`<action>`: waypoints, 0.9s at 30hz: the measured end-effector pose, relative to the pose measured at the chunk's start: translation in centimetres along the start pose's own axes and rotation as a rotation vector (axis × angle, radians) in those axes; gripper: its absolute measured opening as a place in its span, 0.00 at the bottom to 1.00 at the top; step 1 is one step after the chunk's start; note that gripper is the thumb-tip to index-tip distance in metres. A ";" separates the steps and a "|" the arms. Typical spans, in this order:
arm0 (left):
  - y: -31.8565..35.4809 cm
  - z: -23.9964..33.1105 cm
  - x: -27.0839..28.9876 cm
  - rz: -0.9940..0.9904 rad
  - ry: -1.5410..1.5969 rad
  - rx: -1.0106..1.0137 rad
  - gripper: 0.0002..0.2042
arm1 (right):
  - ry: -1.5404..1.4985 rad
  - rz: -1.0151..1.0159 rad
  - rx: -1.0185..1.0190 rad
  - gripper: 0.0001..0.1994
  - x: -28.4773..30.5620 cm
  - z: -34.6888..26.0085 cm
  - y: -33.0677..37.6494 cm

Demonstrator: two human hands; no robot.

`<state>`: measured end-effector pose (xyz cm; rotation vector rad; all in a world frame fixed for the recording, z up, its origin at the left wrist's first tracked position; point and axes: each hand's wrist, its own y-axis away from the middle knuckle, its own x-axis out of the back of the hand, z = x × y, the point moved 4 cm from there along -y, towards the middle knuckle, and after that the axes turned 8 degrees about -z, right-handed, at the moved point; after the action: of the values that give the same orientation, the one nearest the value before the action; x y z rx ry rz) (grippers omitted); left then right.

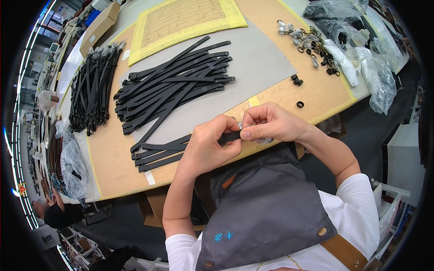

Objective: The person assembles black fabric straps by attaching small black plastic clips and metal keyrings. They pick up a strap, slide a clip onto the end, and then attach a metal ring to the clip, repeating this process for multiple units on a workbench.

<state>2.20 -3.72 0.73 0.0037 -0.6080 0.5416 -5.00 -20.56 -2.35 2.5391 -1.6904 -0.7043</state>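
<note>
A black strap (231,137) runs through my left hand (210,143), whose fingers are closed round it. My right hand (271,123) pinches the strap's end between thumb and forefinger; whether a small fitting is also in that pinch is hidden. Beside my left wrist, several black straps (159,159) lie side by side near the table's front edge. Beyond them spreads a larger loose pile of black straps (174,86), some with buckles at their ends. A small black ring (300,104) lies to the right of my right hand, with a few black loops (297,80) behind it.
A dense bundle of black straps (95,86) lies at the left. Metal rings and clips (316,49) are scattered at the far right by clear plastic bags (379,67). A yellow-edged board (185,25) and a cardboard box (100,28) are at the back. Another person (63,211) is at far left.
</note>
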 end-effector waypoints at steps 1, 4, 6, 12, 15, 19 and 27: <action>0.0 0.0 0.1 -0.028 -0.002 0.019 0.11 | 0.006 0.004 0.006 0.12 0.0 -0.1 -0.1; -0.1 0.1 0.4 -0.043 0.010 0.012 0.11 | -0.001 -0.018 0.000 0.12 -0.2 -0.5 -0.2; -0.1 0.2 0.6 -0.050 0.030 0.011 0.10 | -0.005 -0.027 0.001 0.12 -0.1 -0.4 -0.3; 0.2 0.0 0.4 -0.030 0.087 -0.019 0.10 | -0.007 -0.036 -0.033 0.11 -0.4 -0.3 -0.5; 0.4 -0.3 0.2 -0.021 0.104 -0.036 0.10 | -0.004 -0.021 -0.044 0.08 -1.0 -0.4 -0.5; 0.4 -0.1 0.2 -0.102 0.134 0.038 0.13 | -0.029 0.033 -0.044 0.03 -1.4 0.8 -0.9; 2.0 -1.7 0.4 -0.098 0.530 0.087 0.20 | 0.060 -0.030 -0.016 0.09 -2.1 0.6 -1.4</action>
<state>2.42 -1.57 -0.74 -0.0272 -0.0669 0.4489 -4.68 -18.00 -2.51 2.5529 -1.6252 -0.6340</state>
